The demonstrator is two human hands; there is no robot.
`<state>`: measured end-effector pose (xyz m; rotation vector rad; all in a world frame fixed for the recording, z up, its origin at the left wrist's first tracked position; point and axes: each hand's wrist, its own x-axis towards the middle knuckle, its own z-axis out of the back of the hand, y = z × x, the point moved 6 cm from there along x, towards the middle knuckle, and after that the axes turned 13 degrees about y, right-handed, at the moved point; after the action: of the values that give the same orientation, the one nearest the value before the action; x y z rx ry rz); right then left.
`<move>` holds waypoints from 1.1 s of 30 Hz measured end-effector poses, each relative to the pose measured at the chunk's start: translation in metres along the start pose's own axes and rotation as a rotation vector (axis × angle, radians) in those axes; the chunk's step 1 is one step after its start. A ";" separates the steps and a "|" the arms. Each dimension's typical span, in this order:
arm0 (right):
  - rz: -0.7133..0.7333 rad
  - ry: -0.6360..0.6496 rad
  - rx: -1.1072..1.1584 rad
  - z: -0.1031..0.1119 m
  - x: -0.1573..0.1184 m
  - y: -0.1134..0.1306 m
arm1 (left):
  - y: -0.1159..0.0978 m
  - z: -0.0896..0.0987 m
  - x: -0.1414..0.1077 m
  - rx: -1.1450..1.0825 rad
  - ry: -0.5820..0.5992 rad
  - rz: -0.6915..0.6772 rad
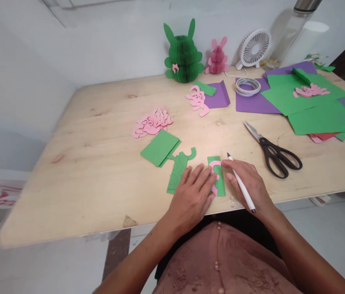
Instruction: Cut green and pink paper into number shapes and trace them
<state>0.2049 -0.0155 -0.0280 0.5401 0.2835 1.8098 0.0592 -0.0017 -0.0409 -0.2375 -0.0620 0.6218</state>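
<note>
My left hand (192, 194) lies flat with fingers stretched out, the fingertips pressing on a pink paper cutout (215, 163). That curvy cutout rests on a small green paper strip (222, 185) near the table's front edge; part of both is under my fingers. In my right hand (253, 183) is a white pen (243, 188), its dark tip pointing up and away from me. The right fingertips touch the strip's right side. Beside my left hand lies a green piece with curved drawn lines (177, 173), partly cut out, next to folded green paper (160, 148).
Black-handled scissors (275, 153) lie to the right. Pink cutouts (152, 122) are heaped left of centre. Farther back are a tape roll (248, 87), purple paper (220, 96), green sheets (305, 96), green (183, 57) and pink (217, 61) paper rabbits, and a white fan (255, 48).
</note>
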 end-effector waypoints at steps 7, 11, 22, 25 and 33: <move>-0.012 0.034 -0.017 -0.004 0.001 -0.003 | -0.001 -0.001 -0.002 -0.023 0.016 0.003; -0.020 0.052 -0.025 -0.005 0.001 -0.004 | -0.001 -0.001 -0.001 -0.032 0.015 0.006; -0.020 0.068 -0.005 -0.006 0.001 -0.005 | 0.004 0.008 -0.001 -0.059 0.001 0.044; -0.011 0.052 -0.023 -0.006 0.001 -0.005 | 0.004 0.007 0.000 -0.050 0.016 0.036; -0.022 -0.001 -0.001 0.000 0.001 -0.001 | 0.000 -0.002 0.001 -0.012 0.034 0.009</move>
<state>0.2053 -0.0141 -0.0287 0.5355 0.2864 1.7886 0.0599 -0.0012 -0.0424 -0.2603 -0.0321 0.6262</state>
